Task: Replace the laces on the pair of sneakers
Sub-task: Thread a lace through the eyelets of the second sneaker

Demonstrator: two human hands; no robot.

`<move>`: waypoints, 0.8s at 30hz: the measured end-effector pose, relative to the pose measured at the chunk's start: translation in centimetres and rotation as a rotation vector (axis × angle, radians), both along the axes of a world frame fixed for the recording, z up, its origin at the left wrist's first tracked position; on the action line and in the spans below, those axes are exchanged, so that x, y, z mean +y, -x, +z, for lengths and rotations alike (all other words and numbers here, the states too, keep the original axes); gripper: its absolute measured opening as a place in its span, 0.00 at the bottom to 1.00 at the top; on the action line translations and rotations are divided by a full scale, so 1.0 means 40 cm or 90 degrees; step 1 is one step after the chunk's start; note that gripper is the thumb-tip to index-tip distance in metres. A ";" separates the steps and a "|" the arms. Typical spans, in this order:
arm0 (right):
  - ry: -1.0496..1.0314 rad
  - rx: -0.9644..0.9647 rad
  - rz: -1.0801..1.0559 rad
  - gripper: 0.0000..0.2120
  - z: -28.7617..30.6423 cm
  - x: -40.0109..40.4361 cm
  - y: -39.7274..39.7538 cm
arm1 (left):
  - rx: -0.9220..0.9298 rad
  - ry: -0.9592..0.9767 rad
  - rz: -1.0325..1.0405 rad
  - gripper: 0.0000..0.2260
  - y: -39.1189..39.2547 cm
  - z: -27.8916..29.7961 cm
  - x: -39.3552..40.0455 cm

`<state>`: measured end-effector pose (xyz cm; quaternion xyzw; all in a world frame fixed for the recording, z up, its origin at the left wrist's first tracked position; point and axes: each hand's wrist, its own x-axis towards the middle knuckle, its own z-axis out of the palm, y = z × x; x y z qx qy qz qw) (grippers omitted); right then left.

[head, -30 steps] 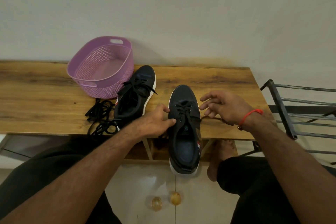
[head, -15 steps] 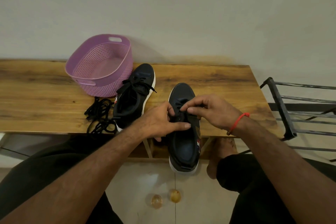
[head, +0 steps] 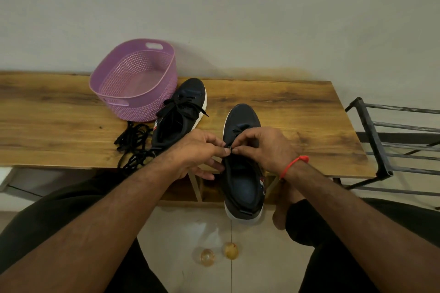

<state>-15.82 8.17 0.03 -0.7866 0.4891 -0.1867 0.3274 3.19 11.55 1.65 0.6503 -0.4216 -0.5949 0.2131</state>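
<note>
Lining a grey wall (head: 238, 7) — wooden bench (head: 297, 112), sneakers (head: 242, 188).

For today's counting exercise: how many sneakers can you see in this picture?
2. One sneaker lies on the table beside the purple basket. The other sneaker overhangs the table's near edge, where the left hand and right hand pinch its lace.

The left hand (head: 198, 150) and the right hand (head: 264, 147) cover the middle of the near sneaker (head: 242, 188), so its lace (head: 237, 129) is mostly hidden, and the metal rack (head: 390, 145) is cut off by the right edge.
</note>
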 end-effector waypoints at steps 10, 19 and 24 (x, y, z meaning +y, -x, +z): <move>-0.007 -0.025 -0.026 0.06 -0.008 0.001 -0.004 | -0.011 0.019 -0.050 0.07 -0.014 0.001 -0.007; -0.006 -0.066 -0.008 0.13 0.002 -0.006 0.008 | -0.020 0.027 -0.014 0.03 0.004 -0.016 -0.003; -0.018 -0.069 0.005 0.12 0.005 -0.005 0.009 | -0.038 0.027 -0.029 0.03 0.005 -0.013 -0.012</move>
